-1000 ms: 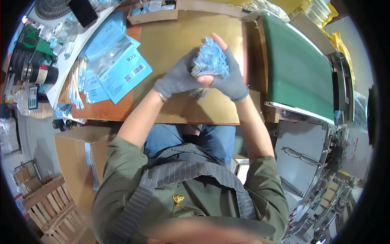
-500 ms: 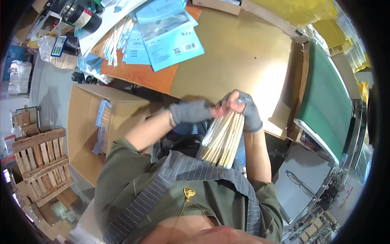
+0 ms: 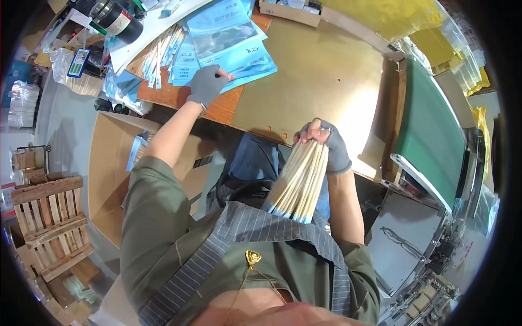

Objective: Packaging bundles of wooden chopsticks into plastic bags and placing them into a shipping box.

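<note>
My right hand [image 3: 326, 142], in a grey fingerless glove, is closed round the upper end of a fanned bundle of pale wooden chopsticks [image 3: 299, 179]. Their lower ends show blue and hang down in front of my apron. My left hand [image 3: 209, 83], gloved the same way, reaches out to the table and pinches the near edge of a flat blue plastic bag [image 3: 253, 68]. That bag lies on a pile of similar ones, each with a clear window. Its edge curls up slightly by my fingers.
Loose chopsticks [image 3: 162, 51] lie left of the bags. An open cardboard box [image 3: 109, 179] with filled blue packs stands at my left, below the table [image 3: 304, 70]. A dark flask [image 3: 117, 22] sits far left; a green-topped conveyor [image 3: 432, 136] stands right.
My left hand has left the chopsticks and moved up and left to the blue bags, where it takes hold of one. My right hand keeps the bundle in nearly the same place.
</note>
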